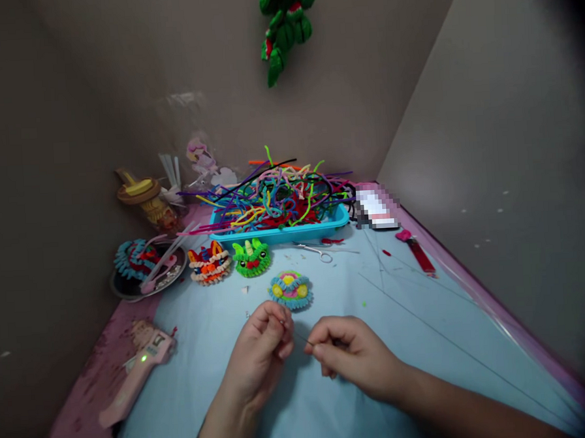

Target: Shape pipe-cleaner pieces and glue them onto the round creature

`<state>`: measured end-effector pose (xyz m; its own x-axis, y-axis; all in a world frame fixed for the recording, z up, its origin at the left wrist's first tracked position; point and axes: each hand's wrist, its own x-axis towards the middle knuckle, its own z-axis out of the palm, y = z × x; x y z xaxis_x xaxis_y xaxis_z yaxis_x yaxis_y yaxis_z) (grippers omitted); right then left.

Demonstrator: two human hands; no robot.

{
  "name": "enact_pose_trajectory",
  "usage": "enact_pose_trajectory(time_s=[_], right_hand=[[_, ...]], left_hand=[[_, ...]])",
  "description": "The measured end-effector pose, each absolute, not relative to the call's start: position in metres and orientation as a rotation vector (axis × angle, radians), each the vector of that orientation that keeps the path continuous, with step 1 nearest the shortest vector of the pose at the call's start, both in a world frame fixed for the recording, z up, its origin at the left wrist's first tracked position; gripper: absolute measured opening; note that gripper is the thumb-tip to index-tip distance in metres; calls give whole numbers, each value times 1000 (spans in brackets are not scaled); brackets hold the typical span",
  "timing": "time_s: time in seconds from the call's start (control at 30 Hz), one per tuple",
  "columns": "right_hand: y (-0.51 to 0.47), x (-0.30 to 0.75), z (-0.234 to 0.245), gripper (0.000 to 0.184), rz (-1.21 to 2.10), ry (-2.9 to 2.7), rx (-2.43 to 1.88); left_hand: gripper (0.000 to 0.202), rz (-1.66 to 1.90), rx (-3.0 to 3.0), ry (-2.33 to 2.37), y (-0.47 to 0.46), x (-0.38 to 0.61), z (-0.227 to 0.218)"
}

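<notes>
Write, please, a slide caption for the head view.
Left hand and right hand hold a thin strand near a fuzzy multicoloured ornament.

A single camera, worn on the person's head, looks forward and down across the desk (186,355) toward the blue tray (283,234). It sits above the tray's level, on the near side. The left hand (263,338) and right hand (352,352), in front of the tray, are nearer the lens, while the back wall (363,78) beyond the tray closes off the view. The tray falls near mid-frame.
</notes>
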<state>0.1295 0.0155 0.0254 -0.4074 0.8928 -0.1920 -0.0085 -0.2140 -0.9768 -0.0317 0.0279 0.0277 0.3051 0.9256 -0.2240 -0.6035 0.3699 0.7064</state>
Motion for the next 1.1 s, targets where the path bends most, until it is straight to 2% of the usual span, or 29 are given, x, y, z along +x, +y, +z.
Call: enact_pose_trajectory(time_s=[0.23,0.43,1.1], right_hand=[[15,129,23,11,1692,-1365,-1130],[16,127,28,15,1709,-1335,-1150],[16,127,24,15,1723,-1333,-1159]], left_hand=[[22,1082,566,723,29,-33,28],[30,1094,563,732,28,-34,26],[35,1108,525,751,29,-34,28]])
